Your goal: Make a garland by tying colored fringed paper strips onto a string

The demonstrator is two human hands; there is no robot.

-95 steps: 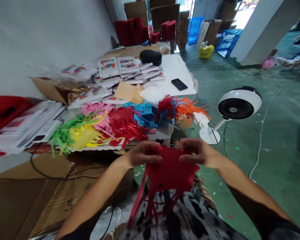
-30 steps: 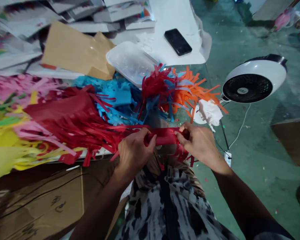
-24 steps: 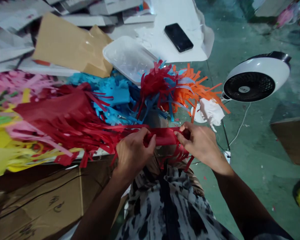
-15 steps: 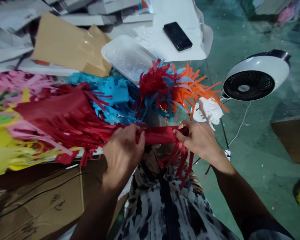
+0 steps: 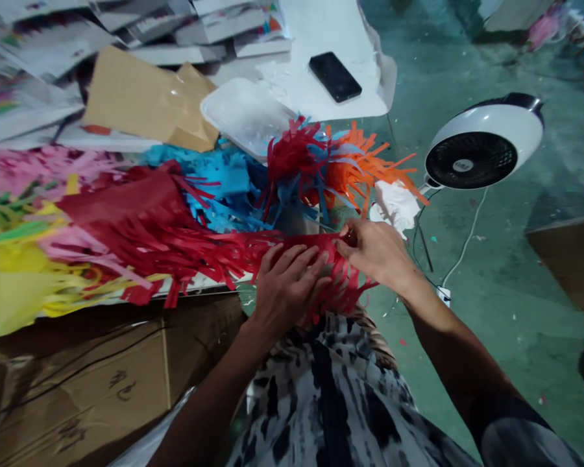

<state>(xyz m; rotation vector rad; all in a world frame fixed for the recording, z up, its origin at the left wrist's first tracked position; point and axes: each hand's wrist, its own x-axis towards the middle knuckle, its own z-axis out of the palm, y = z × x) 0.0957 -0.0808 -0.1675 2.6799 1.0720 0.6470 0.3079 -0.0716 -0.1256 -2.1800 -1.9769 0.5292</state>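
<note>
The red fringed piece (image 5: 338, 275) is in front of the person, at twelve o'clock from the patterned clothing (image 5: 340, 402). The right hand (image 5: 377, 251) pinches its end between thumb and forefinger; the left hand (image 5: 289, 282) is released, with fingers stretched out over the piece. From this piece, a red fringed pile (image 5: 131, 201) lies toward ten o'clock and a black phone (image 5: 335, 76) at twelve. From the right hand, a crumpled white paper (image 5: 396, 202) is near, at one o'clock.

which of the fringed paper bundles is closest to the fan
The orange bundle: its strips reach farther right, towards the white fan, than the held red paper or any other coloured bundle.
</note>
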